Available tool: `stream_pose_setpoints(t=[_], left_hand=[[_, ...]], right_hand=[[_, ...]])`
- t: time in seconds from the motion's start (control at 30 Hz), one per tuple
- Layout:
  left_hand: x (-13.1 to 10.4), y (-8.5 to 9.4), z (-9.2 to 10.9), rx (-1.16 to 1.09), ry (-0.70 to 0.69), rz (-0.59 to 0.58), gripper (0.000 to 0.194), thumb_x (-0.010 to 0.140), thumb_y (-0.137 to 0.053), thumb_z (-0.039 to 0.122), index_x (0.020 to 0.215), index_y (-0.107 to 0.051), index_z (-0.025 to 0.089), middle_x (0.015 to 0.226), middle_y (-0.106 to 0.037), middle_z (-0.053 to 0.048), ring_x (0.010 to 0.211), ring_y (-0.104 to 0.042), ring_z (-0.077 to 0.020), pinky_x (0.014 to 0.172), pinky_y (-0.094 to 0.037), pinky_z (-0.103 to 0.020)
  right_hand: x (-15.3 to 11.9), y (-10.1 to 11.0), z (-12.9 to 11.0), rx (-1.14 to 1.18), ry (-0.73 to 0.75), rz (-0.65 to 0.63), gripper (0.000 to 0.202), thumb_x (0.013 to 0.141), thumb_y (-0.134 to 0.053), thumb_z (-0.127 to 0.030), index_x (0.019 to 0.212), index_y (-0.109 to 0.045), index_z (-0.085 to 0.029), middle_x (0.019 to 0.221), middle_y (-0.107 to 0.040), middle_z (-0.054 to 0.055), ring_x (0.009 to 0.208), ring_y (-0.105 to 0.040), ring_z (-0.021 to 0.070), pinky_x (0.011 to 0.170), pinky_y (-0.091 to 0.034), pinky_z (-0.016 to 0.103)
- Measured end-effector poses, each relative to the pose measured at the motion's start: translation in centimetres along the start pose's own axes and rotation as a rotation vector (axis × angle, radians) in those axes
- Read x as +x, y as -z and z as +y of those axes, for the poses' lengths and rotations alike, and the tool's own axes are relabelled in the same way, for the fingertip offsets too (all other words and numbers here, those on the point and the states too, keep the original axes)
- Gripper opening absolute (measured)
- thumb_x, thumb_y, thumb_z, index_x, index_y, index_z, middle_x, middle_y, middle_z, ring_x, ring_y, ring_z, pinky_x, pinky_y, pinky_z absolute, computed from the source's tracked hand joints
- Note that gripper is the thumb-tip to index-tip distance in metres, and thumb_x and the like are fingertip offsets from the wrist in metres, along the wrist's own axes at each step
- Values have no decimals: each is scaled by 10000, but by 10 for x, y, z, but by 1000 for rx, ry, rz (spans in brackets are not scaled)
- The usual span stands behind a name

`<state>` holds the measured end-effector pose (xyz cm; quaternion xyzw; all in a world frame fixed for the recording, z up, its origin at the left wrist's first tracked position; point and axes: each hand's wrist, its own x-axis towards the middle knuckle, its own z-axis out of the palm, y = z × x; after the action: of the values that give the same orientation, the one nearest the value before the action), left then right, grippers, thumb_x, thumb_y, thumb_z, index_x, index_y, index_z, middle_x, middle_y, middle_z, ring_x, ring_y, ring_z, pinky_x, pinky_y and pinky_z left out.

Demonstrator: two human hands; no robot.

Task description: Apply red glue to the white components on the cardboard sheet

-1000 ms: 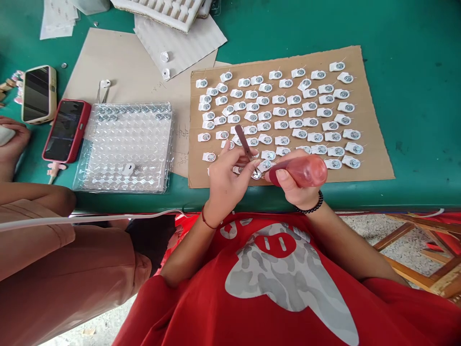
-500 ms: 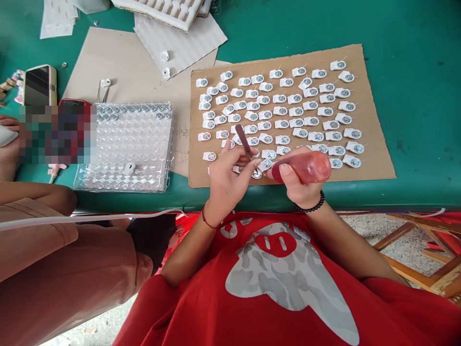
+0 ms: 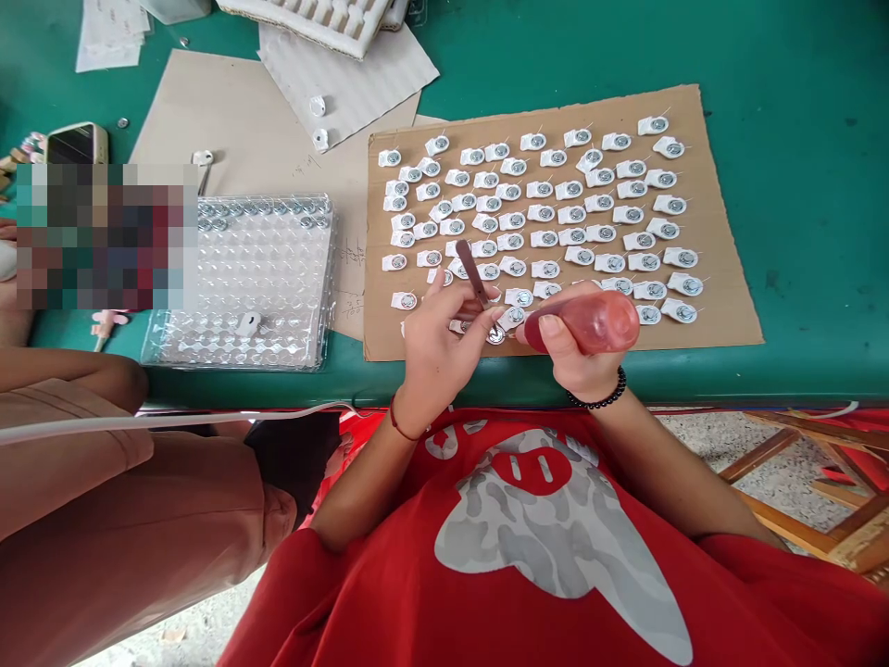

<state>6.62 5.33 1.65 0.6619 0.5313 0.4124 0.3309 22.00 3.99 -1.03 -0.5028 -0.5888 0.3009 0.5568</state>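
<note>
My left hand [image 3: 442, 341] pinches a pair of dark tweezers [image 3: 471, 267], whose tips are down at a small round metal piece [image 3: 495, 334] near the front edge of the cardboard sheet [image 3: 722, 306]. My right hand [image 3: 583, 372] is wrapped round a red squeeze bottle [image 3: 590, 322], tilted with its nozzle pointing left, close to that round piece. Whether the nozzle touches it I cannot tell. Several white pieces with round metal discs [image 3: 545, 270] lie in uneven rows on the cardboard, some partly hidden behind my hands.
A clear bubbled plastic tray [image 3: 254, 269] stands left of the cardboard, with a white piece on it. Behind it lie a white sheet [image 3: 368, 83] and a phone [image 3: 73, 146]. Another person's arm [image 3: 69, 378] rests at the left; a white cable [image 3: 208, 420] crosses in front.
My hands, the tweezers and the bottle have hardly moved. At the left, the other person's hand has shifted slightly left, and the tweezers behind the tray now look narrower.
</note>
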Motion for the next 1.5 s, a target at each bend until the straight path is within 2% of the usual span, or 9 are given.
stream_pose_setpoints(t=[0.33, 0.67, 1.5], left_hand=[[1, 0, 0, 43, 5, -6, 49, 791, -606, 230, 838, -598, 219, 812, -666, 13, 676, -621, -106, 641, -525, -253], [1, 0, 0, 42, -19, -1, 53, 792, -608, 217, 844, -604, 214, 791, -663, 21, 675, -622, -96, 652, -524, -241], [1, 0, -1, 41, -4, -2, 54, 791, -611, 237, 842, -607, 222, 783, -665, 21, 667, -618, -99, 647, -522, -243]], right_hand=[[0, -2, 2, -20, -2, 16, 237, 773, -601, -425, 686, -529, -216, 659, -610, 38, 603, -592, 184, 562, -513, 351], [0, -1, 0, -17, 14, 2, 171, 754, -628, -354, 703, -556, -208, 673, -619, 41, 612, -601, 187, 585, -508, 359], [2, 1, 0, -88, 25, -12, 217, 780, -597, -398, 686, -605, -203, 696, -624, 53, 653, -600, 192, 623, -504, 375]])
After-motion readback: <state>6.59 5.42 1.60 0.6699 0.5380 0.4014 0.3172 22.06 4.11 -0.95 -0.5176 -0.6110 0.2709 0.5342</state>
